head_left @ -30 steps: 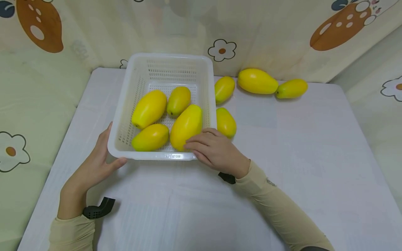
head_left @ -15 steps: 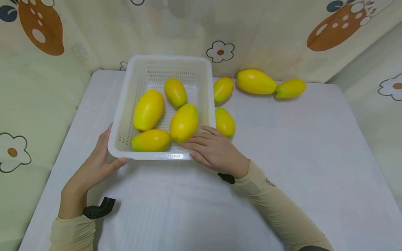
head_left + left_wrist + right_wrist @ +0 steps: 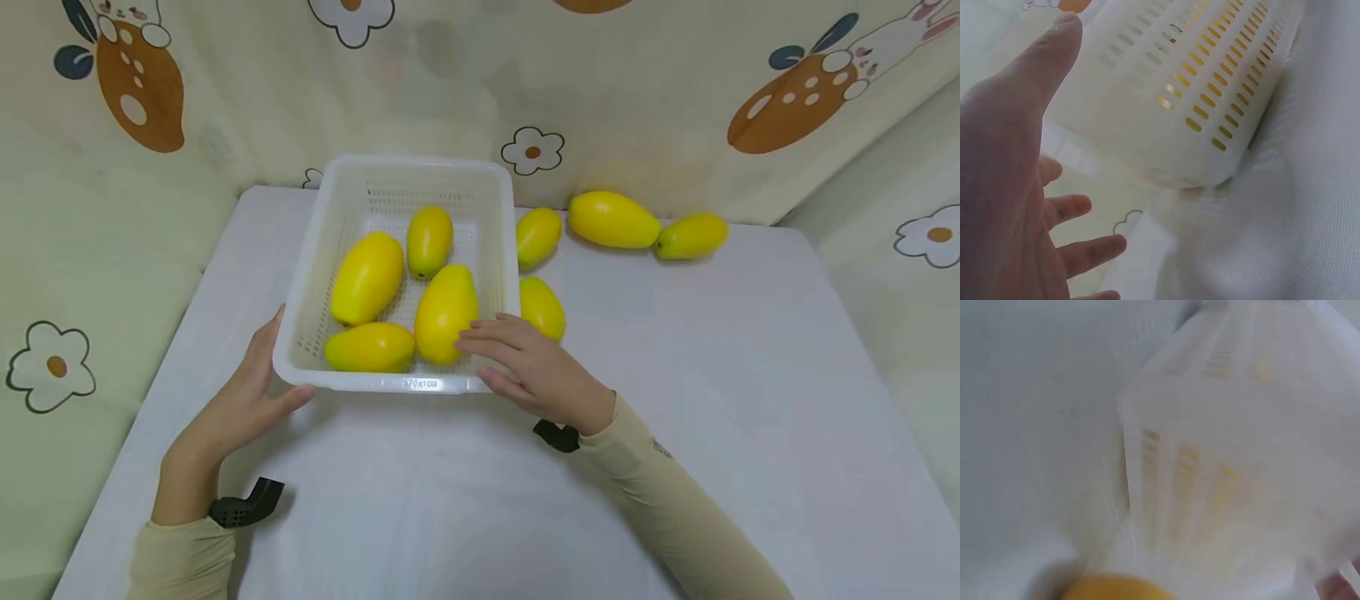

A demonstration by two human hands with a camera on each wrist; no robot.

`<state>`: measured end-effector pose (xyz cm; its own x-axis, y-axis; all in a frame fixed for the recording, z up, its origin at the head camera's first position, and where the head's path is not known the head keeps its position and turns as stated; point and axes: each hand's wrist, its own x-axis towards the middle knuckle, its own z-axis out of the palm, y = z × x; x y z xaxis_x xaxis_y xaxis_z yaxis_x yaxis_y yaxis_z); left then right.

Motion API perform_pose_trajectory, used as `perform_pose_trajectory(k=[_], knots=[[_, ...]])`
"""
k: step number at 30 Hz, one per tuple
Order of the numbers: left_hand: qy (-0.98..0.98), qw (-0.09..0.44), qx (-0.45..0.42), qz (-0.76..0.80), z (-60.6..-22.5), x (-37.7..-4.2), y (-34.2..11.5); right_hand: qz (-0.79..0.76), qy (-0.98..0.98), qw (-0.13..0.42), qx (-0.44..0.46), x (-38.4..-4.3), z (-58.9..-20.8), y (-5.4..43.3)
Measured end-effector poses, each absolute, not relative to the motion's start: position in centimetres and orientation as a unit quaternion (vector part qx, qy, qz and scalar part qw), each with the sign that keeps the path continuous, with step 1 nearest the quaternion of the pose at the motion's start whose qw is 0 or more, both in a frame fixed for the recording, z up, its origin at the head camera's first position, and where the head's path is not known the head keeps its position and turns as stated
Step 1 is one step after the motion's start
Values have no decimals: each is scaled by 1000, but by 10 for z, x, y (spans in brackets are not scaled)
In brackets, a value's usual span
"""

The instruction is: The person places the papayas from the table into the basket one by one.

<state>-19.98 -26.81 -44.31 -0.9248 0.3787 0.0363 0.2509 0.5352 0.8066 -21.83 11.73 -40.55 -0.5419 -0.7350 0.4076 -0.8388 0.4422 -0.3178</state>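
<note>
A white slotted plastic basket (image 3: 382, 382) holds several smooth yellow oval fruits, among them a large one (image 3: 368, 279) at left and another (image 3: 447, 314) at right. A smaller fruit (image 3: 430, 242) lies behind them, and one (image 3: 371, 347) lies along the front wall. My left hand (image 3: 240, 400) is at the basket's front left corner, thumb near the front rim and fingers spread along the outside. In the left wrist view those fingers look extended. My right hand (image 3: 543, 367) lies over the front right corner, fingers reaching inside beside the large right fruit; whether they touch it I cannot tell.
More yellow fruits sit right of the basket: one (image 3: 542, 310) beside its wall, one (image 3: 538, 237) behind that, then a big one (image 3: 613, 219) and a smaller one (image 3: 692, 236) along the back edge. A patterned curtain (image 3: 450, 92) hangs behind the white table (image 3: 712, 375).
Inside the basket, the fruits have shifted and turned; the front one now lies more sideways. My right fingers have lifted slightly and spread. The head view has tilted up a little.
</note>
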Motion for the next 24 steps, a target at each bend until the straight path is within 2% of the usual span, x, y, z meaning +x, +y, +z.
perform_pose_trajectory(k=[6,11,17,24], knots=[[875,66,181,444,-443,-200,-264,280,-860,138,404,-220,-390,151],[877,63,177,442,-443,-199,-264,288,-873,203,337,-226,-375,191],[877,64,171,444,-443,-197,-265,285,-895,287,187,-231,-358,240],[877,61,173,445,-443,-198,-265,307,-885,343,67,-256,-362,289]])
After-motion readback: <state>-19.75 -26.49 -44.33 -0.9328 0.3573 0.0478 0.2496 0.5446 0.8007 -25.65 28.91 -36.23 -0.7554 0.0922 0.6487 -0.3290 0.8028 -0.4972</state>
